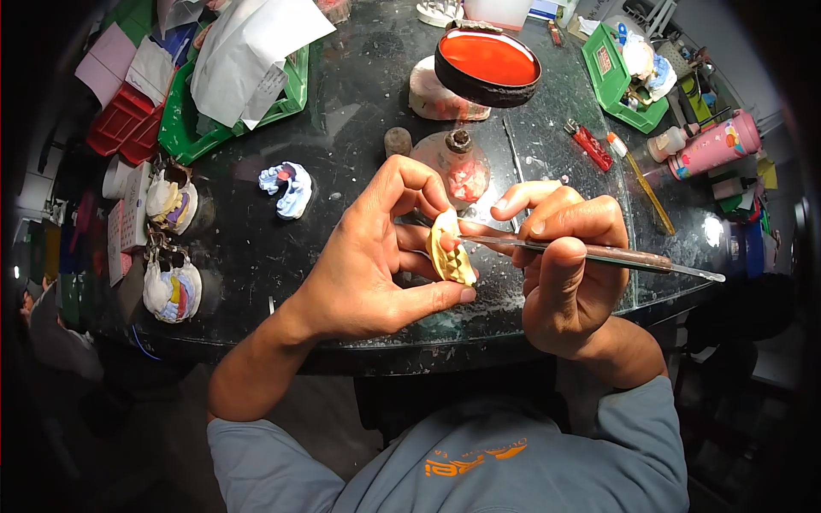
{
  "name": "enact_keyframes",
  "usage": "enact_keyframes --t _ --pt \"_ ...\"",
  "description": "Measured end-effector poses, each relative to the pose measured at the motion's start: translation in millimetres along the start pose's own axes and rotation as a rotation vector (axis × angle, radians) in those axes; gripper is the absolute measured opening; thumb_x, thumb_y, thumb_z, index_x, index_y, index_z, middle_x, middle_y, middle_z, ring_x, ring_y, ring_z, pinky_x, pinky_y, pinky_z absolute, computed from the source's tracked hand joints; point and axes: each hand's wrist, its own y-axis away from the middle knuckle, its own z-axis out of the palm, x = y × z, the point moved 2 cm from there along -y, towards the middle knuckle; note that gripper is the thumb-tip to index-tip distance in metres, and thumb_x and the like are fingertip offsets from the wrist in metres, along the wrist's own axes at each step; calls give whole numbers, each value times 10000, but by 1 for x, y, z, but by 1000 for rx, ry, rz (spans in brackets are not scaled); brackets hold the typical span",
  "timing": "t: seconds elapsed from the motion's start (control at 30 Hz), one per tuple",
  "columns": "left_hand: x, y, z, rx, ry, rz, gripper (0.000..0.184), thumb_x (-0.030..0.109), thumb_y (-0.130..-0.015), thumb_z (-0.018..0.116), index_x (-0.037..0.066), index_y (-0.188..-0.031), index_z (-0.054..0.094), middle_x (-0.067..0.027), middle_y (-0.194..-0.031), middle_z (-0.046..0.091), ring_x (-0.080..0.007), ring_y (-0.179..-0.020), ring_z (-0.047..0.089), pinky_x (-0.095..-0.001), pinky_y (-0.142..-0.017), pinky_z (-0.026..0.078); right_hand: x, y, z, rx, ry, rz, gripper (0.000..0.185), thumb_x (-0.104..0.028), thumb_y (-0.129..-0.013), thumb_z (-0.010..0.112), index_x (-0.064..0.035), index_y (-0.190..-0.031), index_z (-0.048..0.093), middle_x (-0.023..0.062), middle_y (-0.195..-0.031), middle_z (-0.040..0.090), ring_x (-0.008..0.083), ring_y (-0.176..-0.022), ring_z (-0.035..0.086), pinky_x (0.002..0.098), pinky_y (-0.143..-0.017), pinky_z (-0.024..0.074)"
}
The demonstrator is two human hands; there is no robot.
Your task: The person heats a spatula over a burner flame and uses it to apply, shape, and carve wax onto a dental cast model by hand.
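My left hand [368, 274] holds a yellow dental cast [448, 259] on its side, thumb at the lower end and fingertips at the upper end. In my right hand [575, 265] is a wax knife [637, 258] with a brown handle, gripped like a pen. Its thin tip touches or nearly touches the cast's face; contact is hard to tell. Just beyond my fingers stands a glass spirit lamp [470, 162] with pinkish contents. Above it, a round dark tin of red wax [489, 60] sits by a whitish plaster block [425, 90].
At left are a blue-white dental cast [293, 198] and two articulated models [174, 201]. Green trays [175, 141] flank the dark bench [359, 111]. On the right lie a red lighter [588, 147], a yellow-handled brush [643, 184] and a pink bottle [717, 147].
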Motion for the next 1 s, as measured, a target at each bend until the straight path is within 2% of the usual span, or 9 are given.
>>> enact_keyframes --t 0.33,0.67,0.77,0.87,1.0 --pt "1 0 0 8 -13 3 631 -110 -720 791 59 -1164 375 -97 -1105 490 -162 -1009 663 -271 -787 608 -2 0 1 -4 10 23 218 -153 -988 618 20 -979 487 106 -805 577 236 -791 626 403 -809 542" --pt "2 1 0 -9 -13 24 623 -113 -730 779 51 -1173 373 -112 -1130 502 -164 -982 670 -281 -791 609 1 1 -1 31 -56 -15 218 -167 -996 605 13 -958 487 92 -753 565 224 -778 614 408 -804 543" --pt "9 2 -1 -46 3 -57 645 -188 -742 724 54 -1195 334 -127 -1163 505 -265 -1105 660 -353 -914 600 1 1 1 77 -43 -5 203 -159 -1001 594 9 -949 492 87 -740 566 220 -767 615 411 -813 538" --pt "10 2 -1 -36 76 -80 649 -190 -749 711 54 -1215 330 -161 -1214 526 -261 -1045 687 -355 -915 594 0 -1 0 83 -34 13 184 -143 -1004 584 8 -946 496 84 -735 569 220 -763 617 409 -824 532" --pt "13 2 0 -38 101 -116 653 -178 -755 706 51 -1234 327 -199 -1245 550 -259 -1057 684 -357 -922 589 0 -1 2 83 -55 35 162 -123 -1005 576 7 -948 498 84 -731 571 220 -772 621 405 -839 526"
